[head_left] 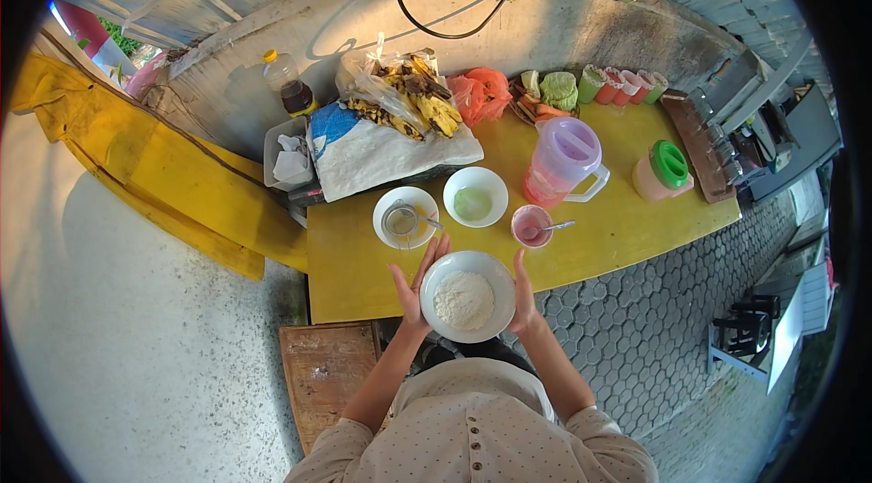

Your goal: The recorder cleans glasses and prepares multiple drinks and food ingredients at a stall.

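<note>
Yellow and long, the counter (pixel 618 229) runs along a grey concrete wall, with hexagonal paving to its right and a pale floor to its left. At its near edge the person holds a white bowl of flour (pixel 467 296) between both hands, just over the counter's front lip. The left hand (pixel 413 283) cups the bowl's left rim with the palm turned inward and the fingers (pixel 434 253) stretched up and far along the rim, spread rather than curled. The right hand (pixel 524 294) presses flat against the right rim, fingers straight and together, thumb side toward the far end. Both forearms rise from the lower edge and angle toward each other, elbows bent by the dotted cream shirt (pixel 472 438). Just beyond the bowl stand three smaller vessels in a row: a white bowl with a metal strainer (pixel 405 218) on the left, a white bowl of green liquid (pixel 475 197) in the middle, and a pink cup with a spoon (pixel 532 226) on the right. Farther off are a pink-lidded pitcher (pixel 563 160), a jar with a green lid (pixel 666 170), a white sack (pixel 381 151) bearing bananas (pixel 409 97), and a bottle of dark liquid (pixel 289 85). A wooden board (pixel 325 374) sits low at near left.
</note>
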`<state>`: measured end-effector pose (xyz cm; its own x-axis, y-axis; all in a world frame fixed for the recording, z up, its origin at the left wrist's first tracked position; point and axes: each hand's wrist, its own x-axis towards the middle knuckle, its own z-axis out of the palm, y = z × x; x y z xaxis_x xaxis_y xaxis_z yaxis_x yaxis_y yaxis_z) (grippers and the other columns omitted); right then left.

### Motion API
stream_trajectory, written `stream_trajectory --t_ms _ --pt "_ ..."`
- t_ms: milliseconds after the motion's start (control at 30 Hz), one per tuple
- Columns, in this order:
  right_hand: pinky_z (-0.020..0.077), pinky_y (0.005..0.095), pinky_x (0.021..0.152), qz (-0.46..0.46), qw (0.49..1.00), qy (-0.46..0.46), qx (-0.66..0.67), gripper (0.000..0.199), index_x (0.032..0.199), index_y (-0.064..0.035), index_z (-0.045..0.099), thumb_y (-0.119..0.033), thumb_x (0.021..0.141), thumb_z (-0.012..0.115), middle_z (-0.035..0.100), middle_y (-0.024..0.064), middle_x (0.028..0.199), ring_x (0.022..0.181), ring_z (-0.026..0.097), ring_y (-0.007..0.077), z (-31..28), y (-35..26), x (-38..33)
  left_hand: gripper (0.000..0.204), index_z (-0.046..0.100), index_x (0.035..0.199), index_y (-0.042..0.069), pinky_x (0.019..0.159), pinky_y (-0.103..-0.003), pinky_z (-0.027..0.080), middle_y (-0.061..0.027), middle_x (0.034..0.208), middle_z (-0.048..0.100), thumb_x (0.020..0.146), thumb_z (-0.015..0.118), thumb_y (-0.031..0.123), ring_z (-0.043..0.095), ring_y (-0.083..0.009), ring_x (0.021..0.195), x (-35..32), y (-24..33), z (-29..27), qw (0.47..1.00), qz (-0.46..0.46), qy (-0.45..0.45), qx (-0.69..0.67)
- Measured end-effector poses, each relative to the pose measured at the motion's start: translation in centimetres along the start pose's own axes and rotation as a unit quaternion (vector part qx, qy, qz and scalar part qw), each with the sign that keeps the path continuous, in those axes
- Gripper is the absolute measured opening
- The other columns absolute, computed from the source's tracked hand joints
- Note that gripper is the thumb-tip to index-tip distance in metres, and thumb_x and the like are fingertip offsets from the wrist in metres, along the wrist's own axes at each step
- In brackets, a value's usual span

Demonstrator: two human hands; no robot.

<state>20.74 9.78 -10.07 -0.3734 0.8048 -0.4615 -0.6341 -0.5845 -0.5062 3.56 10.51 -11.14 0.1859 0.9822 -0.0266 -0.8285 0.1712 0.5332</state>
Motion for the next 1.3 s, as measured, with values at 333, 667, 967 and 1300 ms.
stream_trajectory --t_ms 333,667,967,1300 --pt "0.0351 0.0375 0.095 0.037 0.997 -0.046 0.040 0.078 0.125 -0.0016 0.036 -0.065 0.081 0.023 0.044 0.0130 0.123 0.113 0.044 0.0234 0.0 -1.1 -0.6 0.097 0.014 0.135 0.000 0.106 -0.036 0.004 -0.0123 0.143 0.007 0.073 0.014 0.075 0.002 -0.0211 0.132 0.8 1.7 -1.1 0.999 -0.003 -0.025 0.021" --pt "0.0369 0.0370 0.093 0.074 0.996 -0.046 0.036 0.074 0.124 -0.0022 0.038 -0.063 0.082 0.026 0.046 0.0136 0.121 0.110 0.047 0.0232 0.2 -0.1 0.4 0.097 0.010 0.136 0.002 0.106 -0.037 -0.001 -0.0124 0.143 0.004 0.072 0.005 0.075 0.000 -0.0227 0.132 0.7 1.4 0.8 0.994 -0.037 -0.075 0.067" --pt "0.0387 0.0374 0.091 0.105 0.989 -0.083 0.066 0.074 0.123 -0.0020 0.038 -0.062 0.083 0.026 0.047 0.0136 0.120 0.108 0.049 0.0237 -0.1 -0.7 0.5 0.105 0.007 0.135 0.000 0.105 -0.036 -0.003 -0.0125 0.143 0.005 0.067 0.003 0.079 0.001 -0.0211 0.132 1.2 2.8 1.8 0.983 -0.074 -0.109 0.128" --pt "0.0405 0.0364 0.089 0.075 0.996 -0.041 -0.001 0.070 0.122 -0.0019 0.040 -0.059 0.085 0.026 0.049 0.0128 0.117 0.106 0.050 0.0227 0.0 -1.7 0.4 0.106 0.012 0.135 0.001 0.105 -0.036 -0.001 -0.0132 0.142 0.007 0.066 0.002 0.080 0.002 -0.0222 0.132 2.2 4.5 1.2 0.996 0.008 0.000 0.093"
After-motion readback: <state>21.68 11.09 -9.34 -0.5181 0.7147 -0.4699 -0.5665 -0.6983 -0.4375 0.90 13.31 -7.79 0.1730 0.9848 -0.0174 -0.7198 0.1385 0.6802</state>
